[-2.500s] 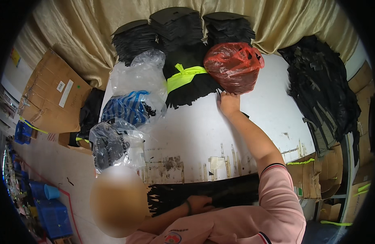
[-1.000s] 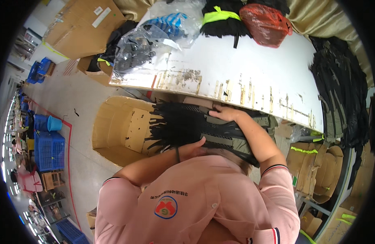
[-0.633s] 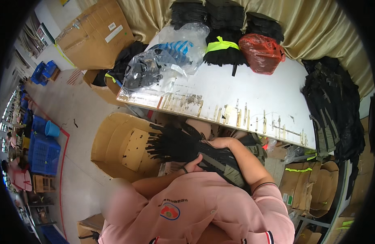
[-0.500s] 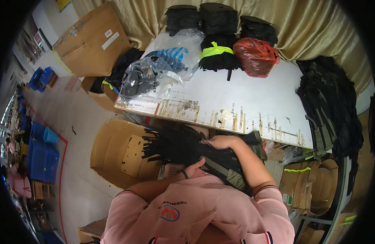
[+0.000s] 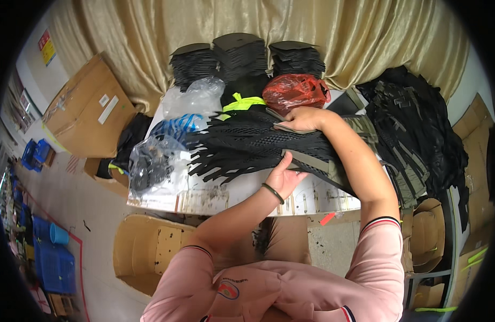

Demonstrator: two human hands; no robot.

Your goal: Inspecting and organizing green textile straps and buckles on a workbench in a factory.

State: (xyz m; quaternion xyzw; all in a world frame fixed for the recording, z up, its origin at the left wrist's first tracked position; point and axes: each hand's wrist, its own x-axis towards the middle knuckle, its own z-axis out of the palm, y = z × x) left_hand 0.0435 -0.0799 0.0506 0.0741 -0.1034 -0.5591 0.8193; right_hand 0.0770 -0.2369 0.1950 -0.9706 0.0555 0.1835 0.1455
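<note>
A bundle of flat black mesh-and-strap pieces [image 5: 247, 140] is held over the white table, its loose strap ends fanning out to the left. Olive-grey bands [image 5: 314, 163] run along its right part. My right hand [image 5: 304, 119] is closed on the bundle's far edge, pinching an olive-grey flap. At the near edge, my left hand [image 5: 284, 176] grips the bundle with the thumb against an olive-grey band; some fingertips are hidden beneath it.
Behind stand stacks of black pieces [image 5: 239, 59], a red plastic bag [image 5: 296, 92] and a bright yellow-green tie [image 5: 242, 103]. Clear plastic bags [image 5: 156, 163] lie left on the white table [image 5: 226, 196]. A dark strap pile [image 5: 414, 118] hangs at right. An open cardboard box [image 5: 143, 241] sits below.
Both hands have carried the bundle away from my lap, up and forward over the table. My arms are stretched further out, and the view has shifted.
</note>
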